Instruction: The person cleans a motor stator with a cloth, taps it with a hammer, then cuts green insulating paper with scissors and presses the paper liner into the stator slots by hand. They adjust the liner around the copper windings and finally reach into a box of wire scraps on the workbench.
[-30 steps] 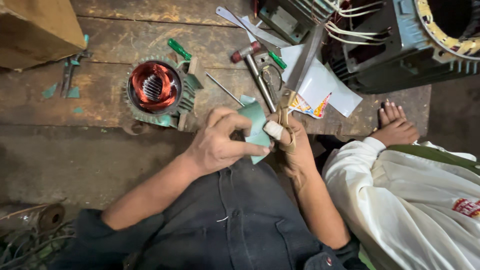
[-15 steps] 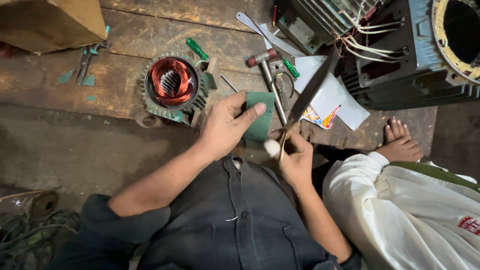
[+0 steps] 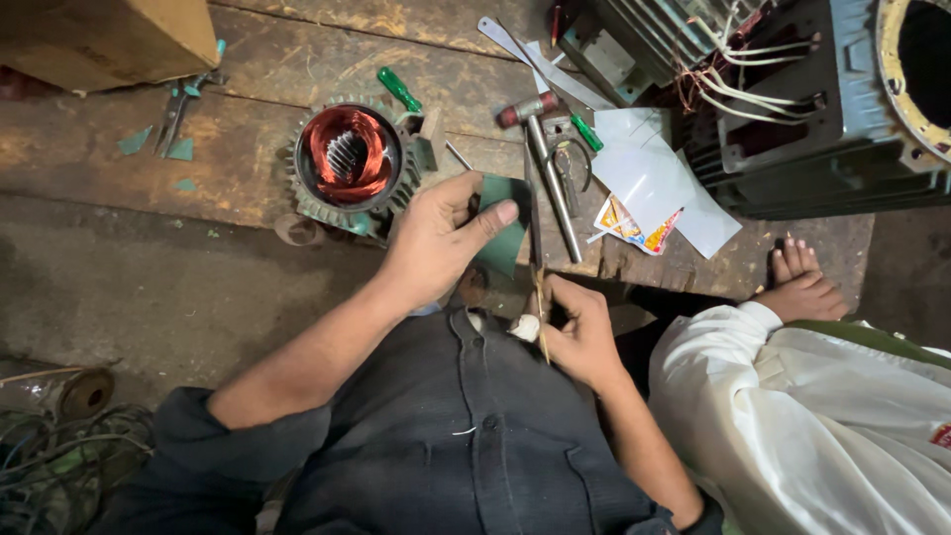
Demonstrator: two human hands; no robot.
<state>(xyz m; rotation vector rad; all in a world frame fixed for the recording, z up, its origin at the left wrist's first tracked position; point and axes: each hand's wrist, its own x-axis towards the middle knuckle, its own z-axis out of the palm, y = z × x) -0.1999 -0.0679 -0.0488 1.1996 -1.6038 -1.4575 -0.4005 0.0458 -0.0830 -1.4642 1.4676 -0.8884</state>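
1. My left hand (image 3: 436,243) pinches the green sheet (image 3: 503,238), thumb on top, fingers underneath, holding it flat for cutting.
2. My right hand (image 3: 580,332) is clenched around scissor handles; the scissors (image 3: 535,248) point toward 12 o'clock along the sheet's right edge.
3. The sheet sits at the workbench (image 3: 248,168) front edge, at 4 o'clock from the motor stator (image 3: 349,163).
4. The stator's housing holds copper windings.
5. A hammer (image 3: 540,159) lies at 1 o'clock, probably kept within reach.
6. A cardboard box (image 3: 109,40) is at 10 o'clock; contents hidden.
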